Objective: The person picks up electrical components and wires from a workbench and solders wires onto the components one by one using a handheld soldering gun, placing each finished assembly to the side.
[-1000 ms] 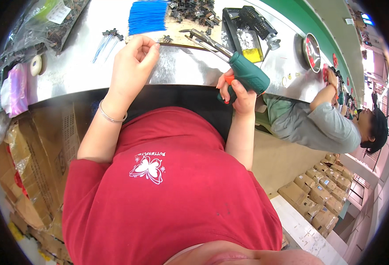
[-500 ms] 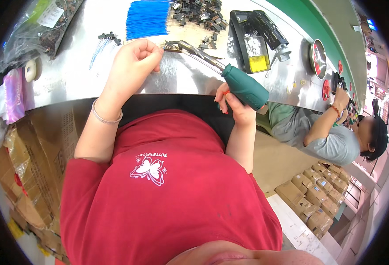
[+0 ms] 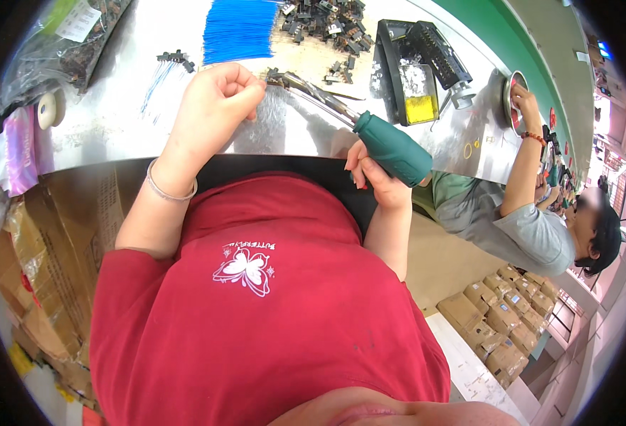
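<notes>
My right hand (image 3: 373, 174) grips the teal handle of a soldering iron (image 3: 391, 145), whose metal shaft reaches up-left across the grey table (image 3: 114, 128). Its tip meets a small dark part (image 3: 274, 74) beside the fingers of my left hand (image 3: 217, 99). That hand is closed in a fist, pinching something small that I cannot make out. A silver bangle (image 3: 171, 193) circles my left wrist.
A bundle of blue wires (image 3: 238, 28) and a pile of dark small parts (image 3: 327, 18) lie at the table's far side. A black tray with a yellow sponge (image 3: 419, 106) stands right. A co-worker (image 3: 519, 227) sits to the right. Cardboard boxes (image 3: 497, 319) are stacked below.
My left fist has shifted slightly toward the iron's tip. The co-worker's raised hand has moved along the round dish at the right.
</notes>
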`<state>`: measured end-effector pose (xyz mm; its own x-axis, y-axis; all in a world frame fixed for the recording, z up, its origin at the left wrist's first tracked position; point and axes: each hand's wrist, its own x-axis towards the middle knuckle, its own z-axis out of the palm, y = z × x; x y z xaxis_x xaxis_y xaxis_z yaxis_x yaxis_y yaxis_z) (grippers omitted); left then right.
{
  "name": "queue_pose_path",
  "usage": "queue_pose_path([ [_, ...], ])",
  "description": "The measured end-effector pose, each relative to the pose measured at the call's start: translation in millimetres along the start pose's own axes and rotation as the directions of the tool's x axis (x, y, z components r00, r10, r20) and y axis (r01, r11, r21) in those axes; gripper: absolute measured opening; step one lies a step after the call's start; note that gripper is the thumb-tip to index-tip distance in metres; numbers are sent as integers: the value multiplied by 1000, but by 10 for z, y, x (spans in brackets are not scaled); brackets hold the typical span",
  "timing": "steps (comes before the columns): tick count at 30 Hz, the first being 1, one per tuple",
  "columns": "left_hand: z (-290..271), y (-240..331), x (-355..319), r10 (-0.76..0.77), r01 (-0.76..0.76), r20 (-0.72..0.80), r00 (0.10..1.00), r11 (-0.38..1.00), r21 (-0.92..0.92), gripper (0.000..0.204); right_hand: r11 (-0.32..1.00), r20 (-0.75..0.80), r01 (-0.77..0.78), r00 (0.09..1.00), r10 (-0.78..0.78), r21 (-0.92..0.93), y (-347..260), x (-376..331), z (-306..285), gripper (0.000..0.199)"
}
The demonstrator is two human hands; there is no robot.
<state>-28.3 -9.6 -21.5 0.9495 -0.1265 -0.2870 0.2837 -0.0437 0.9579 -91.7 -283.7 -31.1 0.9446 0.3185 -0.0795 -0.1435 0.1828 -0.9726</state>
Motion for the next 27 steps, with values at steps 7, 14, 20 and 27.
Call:
queue_pose_path([
  [7, 9, 8, -8, -14, 14, -3, 1000, 1000, 19, 14, 998, -21, -55, 998, 54, -42, -29, 12, 3, 25],
  [14, 16, 12, 3, -22, 22, -15, 1000, 999, 40, 16, 998, 15, 49, 999, -48, -31, 15, 1, -38, 39],
  [20, 21, -15, -10, 22, -22, -1, 1000, 998, 53, 13, 995, -7, 93, 996, -93, 26, 69, -31, -53, 29],
  [27, 27, -20, -20, 37, -37, -7, 999, 998, 56, 13, 998, -3, 32, 999, -32, -53, 27, -32, -33, 23],
])
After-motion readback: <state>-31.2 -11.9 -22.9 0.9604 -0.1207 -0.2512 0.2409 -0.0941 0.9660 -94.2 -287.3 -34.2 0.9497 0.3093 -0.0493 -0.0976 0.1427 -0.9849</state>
